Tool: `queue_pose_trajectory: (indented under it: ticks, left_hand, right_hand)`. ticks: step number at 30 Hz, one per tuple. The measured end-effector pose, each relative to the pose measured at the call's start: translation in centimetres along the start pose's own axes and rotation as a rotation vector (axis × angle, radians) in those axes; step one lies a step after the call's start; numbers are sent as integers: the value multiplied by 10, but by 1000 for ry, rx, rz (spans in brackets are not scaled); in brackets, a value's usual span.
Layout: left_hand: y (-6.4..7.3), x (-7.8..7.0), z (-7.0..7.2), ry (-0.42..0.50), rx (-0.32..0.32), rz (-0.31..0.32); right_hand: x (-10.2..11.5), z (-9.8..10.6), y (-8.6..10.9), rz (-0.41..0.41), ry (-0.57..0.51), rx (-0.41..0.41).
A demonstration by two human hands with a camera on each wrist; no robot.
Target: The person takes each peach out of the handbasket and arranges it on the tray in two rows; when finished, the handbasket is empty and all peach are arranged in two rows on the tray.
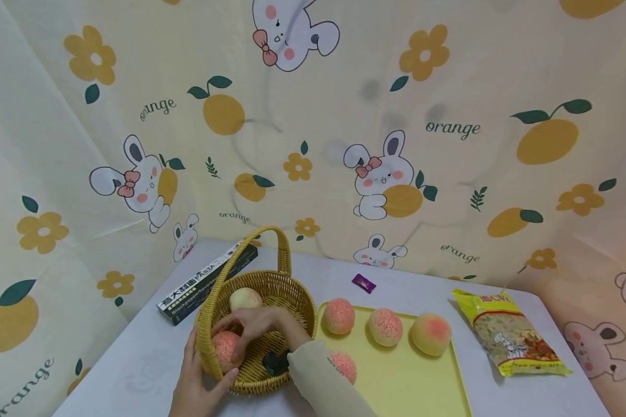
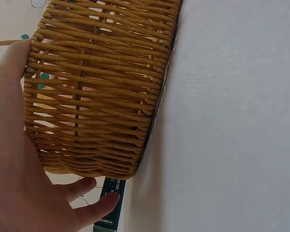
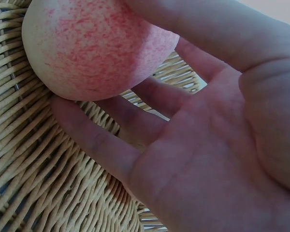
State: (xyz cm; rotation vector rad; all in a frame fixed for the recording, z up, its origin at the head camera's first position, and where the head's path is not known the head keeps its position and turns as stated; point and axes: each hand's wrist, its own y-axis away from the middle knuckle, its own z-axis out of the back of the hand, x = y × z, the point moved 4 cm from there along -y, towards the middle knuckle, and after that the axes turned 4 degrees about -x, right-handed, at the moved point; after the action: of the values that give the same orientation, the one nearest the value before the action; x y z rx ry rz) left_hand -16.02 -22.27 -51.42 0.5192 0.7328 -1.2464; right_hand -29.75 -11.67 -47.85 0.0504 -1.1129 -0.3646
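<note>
A pink-speckled peach (image 1: 224, 350) lies low in the wicker basket (image 1: 292, 296), by its left wall. My right hand (image 1: 258, 323) reaches down inside and holds that peach, thumb on one side and fingers on the other; the right wrist view shows the peach (image 3: 94, 53) close up between them. Outside, my left hand (image 1: 198, 385) grips the basket's left side, with the thumb near the rim and the fingers along the woven wall (image 2: 96, 96). A paler peach (image 1: 245, 299) sits behind in the same basket. My right forearm hides part of the basket.
Right of the basket, a yellow tray (image 1: 396, 385) bears several peaches, one (image 1: 344, 366) partly behind my right sleeve (image 1: 328, 376). A pasta box (image 1: 188, 296) lies behind the basket at left. A purple packet (image 1: 364, 283) and a yellow food bag (image 1: 513, 339) lie farther right.
</note>
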Motion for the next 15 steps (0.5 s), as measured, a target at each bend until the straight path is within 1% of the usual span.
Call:
queue_pose_trajectory:
  ticks: [5, 9, 11, 15]
  left_hand:
    - [1, 0, 0, 8, -5, -10]
    - [0, 1, 0, 16, -2, -10]
    - [0, 2, -1, 19, -7, -19]
    - [1, 1, 0, 17, -30, -59]
  right_hand:
    - [1, 0, 1, 9, -14, -2]
    - [2, 2, 3, 31, -2, -19]
    - [3, 4, 5, 43, 4, -36]
    - [7, 9, 10, 58, 15, -63]
